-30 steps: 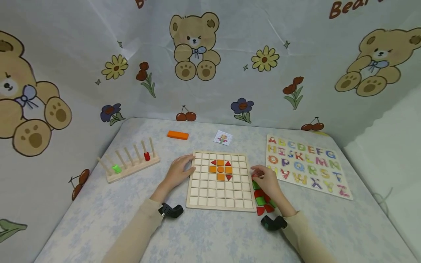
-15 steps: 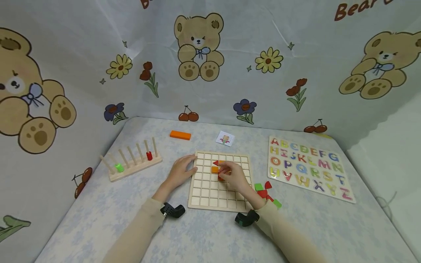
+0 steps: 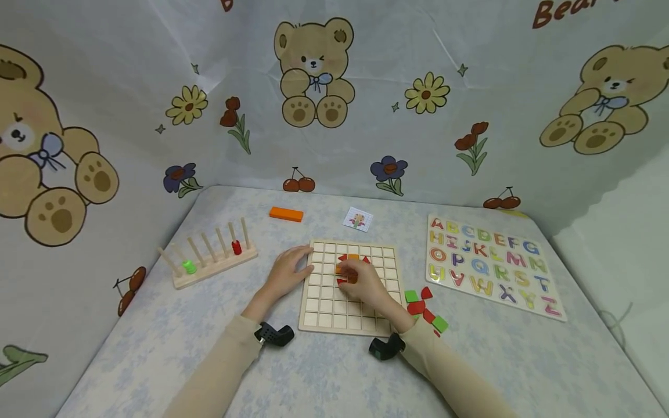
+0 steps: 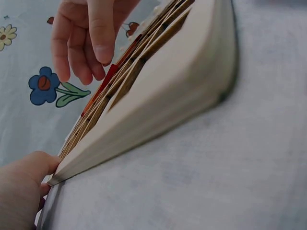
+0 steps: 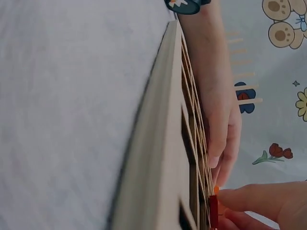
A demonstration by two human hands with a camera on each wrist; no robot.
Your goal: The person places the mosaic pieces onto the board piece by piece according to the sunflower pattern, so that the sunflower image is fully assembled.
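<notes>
In the head view my left hand (image 3: 286,270) rests at the left edge of a square wooden grid board (image 3: 319,319), its fingers by the far left corner. My right hand (image 3: 364,284) is over the middle of the board, with its fingertips right at a red triangle (image 3: 342,281). In the left wrist view the right thumb and fingers hang apart, just above a red piece (image 4: 109,76). Orange squares (image 3: 353,256) and two more red triangles, one at the upper left (image 3: 342,257) and one at the upper right (image 3: 366,259), show around this hand. It hides the pattern's lower right.
Red and green pieces (image 3: 416,307) lie right of the board. Further right is an alphabet board (image 3: 486,264). A pegged wooden stand (image 3: 214,267) stands at the left. An orange block (image 3: 286,214) and a pattern card (image 3: 358,219) lie behind the board.
My right hand has moved left from the loose pieces onto the board's middle. A red triangle now shows at the pattern's lower left. My left hand has stayed at the board's edge.
</notes>
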